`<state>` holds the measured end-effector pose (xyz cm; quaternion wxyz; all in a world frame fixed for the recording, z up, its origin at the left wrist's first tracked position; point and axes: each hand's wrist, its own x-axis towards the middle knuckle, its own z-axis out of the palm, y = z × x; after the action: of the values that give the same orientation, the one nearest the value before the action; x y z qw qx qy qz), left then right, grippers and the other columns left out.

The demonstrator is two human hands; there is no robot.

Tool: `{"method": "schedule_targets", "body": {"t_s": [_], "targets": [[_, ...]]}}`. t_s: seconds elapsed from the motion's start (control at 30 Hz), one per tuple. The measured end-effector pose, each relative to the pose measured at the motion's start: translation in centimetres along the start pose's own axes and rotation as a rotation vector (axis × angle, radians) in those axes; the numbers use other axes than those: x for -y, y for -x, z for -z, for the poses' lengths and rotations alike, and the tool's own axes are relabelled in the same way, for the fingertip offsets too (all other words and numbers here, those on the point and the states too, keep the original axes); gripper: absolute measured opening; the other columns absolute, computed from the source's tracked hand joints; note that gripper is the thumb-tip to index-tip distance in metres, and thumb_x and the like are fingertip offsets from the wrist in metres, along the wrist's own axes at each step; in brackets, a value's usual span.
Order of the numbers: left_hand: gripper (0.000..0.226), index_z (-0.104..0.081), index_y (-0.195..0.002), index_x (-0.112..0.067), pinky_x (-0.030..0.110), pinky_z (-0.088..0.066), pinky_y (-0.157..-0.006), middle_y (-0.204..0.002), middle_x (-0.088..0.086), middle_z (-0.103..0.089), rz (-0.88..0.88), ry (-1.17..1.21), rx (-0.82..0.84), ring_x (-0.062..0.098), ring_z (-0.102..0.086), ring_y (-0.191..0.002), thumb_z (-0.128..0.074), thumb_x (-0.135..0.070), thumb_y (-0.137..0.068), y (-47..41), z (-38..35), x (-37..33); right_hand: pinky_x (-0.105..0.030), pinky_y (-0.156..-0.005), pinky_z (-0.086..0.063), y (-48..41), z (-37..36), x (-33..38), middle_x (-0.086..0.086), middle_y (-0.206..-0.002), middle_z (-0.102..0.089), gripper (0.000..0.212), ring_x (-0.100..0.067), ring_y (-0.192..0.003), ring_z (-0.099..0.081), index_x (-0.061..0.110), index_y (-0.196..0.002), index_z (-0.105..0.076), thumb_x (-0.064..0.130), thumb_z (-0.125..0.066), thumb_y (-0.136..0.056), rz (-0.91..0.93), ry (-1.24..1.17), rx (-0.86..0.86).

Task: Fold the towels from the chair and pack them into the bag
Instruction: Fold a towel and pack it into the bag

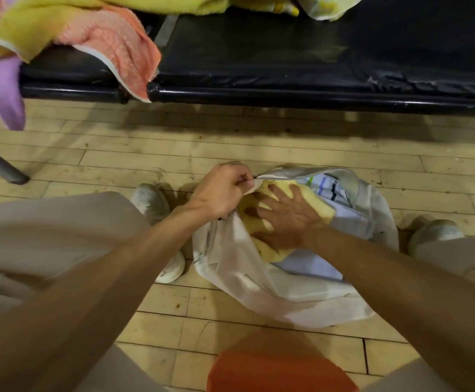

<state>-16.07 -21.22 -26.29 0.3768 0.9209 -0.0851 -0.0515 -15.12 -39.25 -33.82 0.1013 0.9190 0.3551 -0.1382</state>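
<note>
Pale floorboards (259, 142) carry a white bag (259, 281) between the person's shoes. The right hand (290, 222) lies flat with its fingers spread on a folded yellow towel (319, 206) in the bag's mouth, pressing down. At its 10 o'clock the left hand (222, 190) pinches the rim (287, 174) and lifts it, so the mouth gapes.

To seat the towel well, I would press with the whole palm so the fold stays square. The rim should be pulled taut and away so no cloth catches the zip (211, 236), and the flat hand should slide out without dragging the towel back up.

Further out, at 12 o'clock, stands the black chair (287, 52). At its 10 o'clock end lies a loose heap (61, 29) of orange, yellow and purple towels, unfolded, so much of the task looks undone.
</note>
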Motion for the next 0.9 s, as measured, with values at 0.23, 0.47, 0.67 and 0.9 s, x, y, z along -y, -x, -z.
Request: {"method": "schedule_targets", "body": {"t_s": [0.23, 0.47, 0.67, 0.9], "targets": [[0.013, -0.07, -0.088, -0.015, 0.031, -0.049, -0.078, -0.082, -0.001, -0.064, 0.094, -0.032, -0.044, 0.018, -0.06, -0.084, -0.058, -0.02, -0.093, -0.3, -0.8, -0.3, -0.056, -0.116, 0.007, 2.8, 1.1, -1.1, 0.008, -0.163, 0.008, 0.066, -0.021, -0.148, 0.016, 0.05, -0.148, -0.016, 0.071, -0.034, -0.088, -0.01, -0.144, 0.049], [0.032, -0.055, -0.125, -0.023, 0.037, -0.048, -0.094, -0.127, 0.004, -0.06, 0.193, -0.227, 0.107, 0.023, -0.058, -0.11, -0.048, -0.029, -0.095, -1.4, -0.1, -3.3, -0.035, -0.117, -0.024, 5.9, 4.3, -3.1, 0.007, -0.157, -0.03, 0.049, -0.015, -0.146, -0.022, 0.029, -0.147, -0.037, 0.031, -0.045, -0.099, 0.036, -0.162, 0.06], [0.028, -0.06, -0.12, -0.021, 0.025, -0.043, -0.083, -0.119, 0.0, -0.057, -0.089, -0.237, 0.25, 0.015, -0.055, -0.105, -0.056, -0.024, -0.093, -1.6, 3.7, -9.9, -0.032, -0.077, -0.048, 9.1, 12.8, -5.8, 0.004, -0.109, -0.065, 0.029, -0.02, -0.103, -0.06, 0.028, -0.117, -0.061, 0.028, -0.041, -0.096, -0.034, -0.043, -0.036], [0.029, -0.058, -0.122, -0.022, 0.027, -0.045, -0.089, -0.115, -0.003, -0.055, -0.232, -0.446, 0.261, 0.012, -0.054, -0.098, -0.057, -0.028, -0.094, -1.4, 12.9, -15.0, -0.029, -0.062, -0.042, 11.0, 22.7, -6.9, 0.007, -0.084, -0.064, 0.03, -0.008, -0.067, -0.054, 0.026, -0.112, -0.066, 0.02, -0.044, -0.092, -0.17, -0.161, -0.282]]}}
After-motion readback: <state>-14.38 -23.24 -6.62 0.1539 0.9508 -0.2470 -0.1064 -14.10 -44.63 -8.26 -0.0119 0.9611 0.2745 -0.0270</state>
